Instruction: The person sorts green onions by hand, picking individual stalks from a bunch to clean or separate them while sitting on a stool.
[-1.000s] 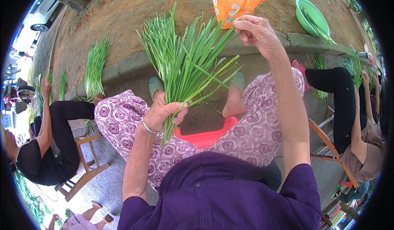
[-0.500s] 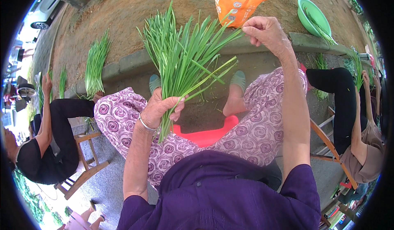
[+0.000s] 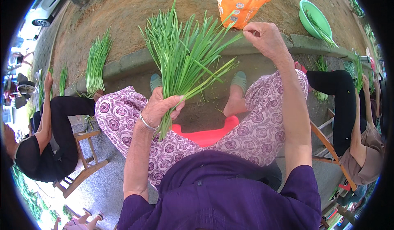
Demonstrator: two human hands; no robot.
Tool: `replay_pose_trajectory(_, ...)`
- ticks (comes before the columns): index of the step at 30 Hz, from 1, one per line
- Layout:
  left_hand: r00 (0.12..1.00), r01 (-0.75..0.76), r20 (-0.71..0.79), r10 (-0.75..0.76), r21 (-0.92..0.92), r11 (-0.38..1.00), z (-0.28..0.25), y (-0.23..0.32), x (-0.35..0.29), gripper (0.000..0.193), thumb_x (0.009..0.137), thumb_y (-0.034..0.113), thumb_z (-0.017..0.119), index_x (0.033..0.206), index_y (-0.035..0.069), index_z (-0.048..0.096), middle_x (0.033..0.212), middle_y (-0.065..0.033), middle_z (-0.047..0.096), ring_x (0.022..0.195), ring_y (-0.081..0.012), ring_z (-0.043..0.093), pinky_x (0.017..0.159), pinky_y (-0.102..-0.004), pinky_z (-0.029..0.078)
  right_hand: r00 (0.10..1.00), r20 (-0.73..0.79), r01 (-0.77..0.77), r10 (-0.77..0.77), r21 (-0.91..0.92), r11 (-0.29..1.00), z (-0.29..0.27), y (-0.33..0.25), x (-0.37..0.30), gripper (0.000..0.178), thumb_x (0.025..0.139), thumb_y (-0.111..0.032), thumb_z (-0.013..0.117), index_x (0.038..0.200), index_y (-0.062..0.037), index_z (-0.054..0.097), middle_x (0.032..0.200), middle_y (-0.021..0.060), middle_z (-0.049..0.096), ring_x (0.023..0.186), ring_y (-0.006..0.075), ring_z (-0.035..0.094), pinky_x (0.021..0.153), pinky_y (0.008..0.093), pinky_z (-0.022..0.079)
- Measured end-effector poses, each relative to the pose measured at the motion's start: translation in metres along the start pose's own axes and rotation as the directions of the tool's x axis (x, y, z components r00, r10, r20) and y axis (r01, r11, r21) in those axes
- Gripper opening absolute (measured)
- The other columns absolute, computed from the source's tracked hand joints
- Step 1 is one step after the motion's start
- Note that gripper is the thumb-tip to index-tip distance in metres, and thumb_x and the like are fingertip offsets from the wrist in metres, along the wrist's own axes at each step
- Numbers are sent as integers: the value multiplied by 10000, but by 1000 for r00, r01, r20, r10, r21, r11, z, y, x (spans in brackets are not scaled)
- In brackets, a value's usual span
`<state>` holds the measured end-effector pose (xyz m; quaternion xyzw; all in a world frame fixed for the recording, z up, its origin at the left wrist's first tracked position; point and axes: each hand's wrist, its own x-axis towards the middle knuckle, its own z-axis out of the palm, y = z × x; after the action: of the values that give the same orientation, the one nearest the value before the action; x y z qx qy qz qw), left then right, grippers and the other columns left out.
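Observation:
My left hand (image 3: 161, 109) is closed round the pale lower stalks of a thick bunch of garlic chives (image 3: 176, 61), held above my lap. The long green leaves fan out upward and to the right, with a few bent stalks sticking out to the right. At the upper right, my right hand (image 3: 269, 43) is closed in a pinch at the tip of one of the longer leaves. Its thumb and forefinger meet there; the remaining fingers curl in.
An orange bag (image 3: 242, 8) stands beyond the kerb (image 3: 123, 65); a green basin (image 3: 322, 20) holding some chives is right of it. More chives (image 3: 97, 61) lie at the left. Co-workers sit on wooden chairs (image 3: 87, 164) on both sides. A red plastic seat (image 3: 205, 139) shows between my knees.
My right hand has lowered slightly, still pinching at the leaf tip. My left hand and the bunch stay nearly in place. The left co-worker's hand has shifted a little.

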<state>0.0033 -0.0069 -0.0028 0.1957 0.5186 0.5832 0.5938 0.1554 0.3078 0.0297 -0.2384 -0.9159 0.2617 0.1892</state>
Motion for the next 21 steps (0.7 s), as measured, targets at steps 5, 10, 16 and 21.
replay_pose_trajectory(5, 999, 35, -5, -35, 14, 999, -2, 0, 0, 150, 869, 153, 645, 869, 11, 599, 636, -9, 543, 451, -64, 462, 401, -203, 377, 998, -13, 61, -63, -93, 994, 3, -1, 1, 184, 796, -195, 579, 790, -26, 649, 732, 165, 639, 723, 351, 635, 685, 424, 496)
replay_pose_trajectory(10, 997, 25, -79, -17, 99, 995, 8, 3, 0, 171, 879, 113, 624, 897, -54, 591, 539, -23, 479, 438, -104, 433, 432, -274, 376, 998, -16, 54, -58, -163, 985, 8, 2, 1, 176, 794, -182, 570, 769, -20, 633, 750, 173, 643, 744, 368, 632, 703, 440, 496)
replay_pose_trajectory(16, 998, 2, -64, 7, 145, 989, 7, 0, 1, 208, 875, 108, 643, 983, -62, 590, 572, -15, 479, 454, -93, 441, 442, -278, 405, 992, -76, 88, -103, -177, 980, 10, 2, 3, 183, 796, -184, 557, 751, -20, 626, 741, 182, 636, 723, 367, 627, 688, 445, 490)
replay_pose_trajectory(21, 999, 1, -48, 6, 154, 988, 10, -2, 3, 219, 882, 117, 642, 994, -63, 588, 578, -8, 461, 468, -85, 438, 449, -264, 408, 989, -143, 14, -28, -100, 995, 14, 1, 6, 164, 782, -166, 566, 742, -19, 625, 711, 180, 626, 693, 350, 625, 649, 431, 484)
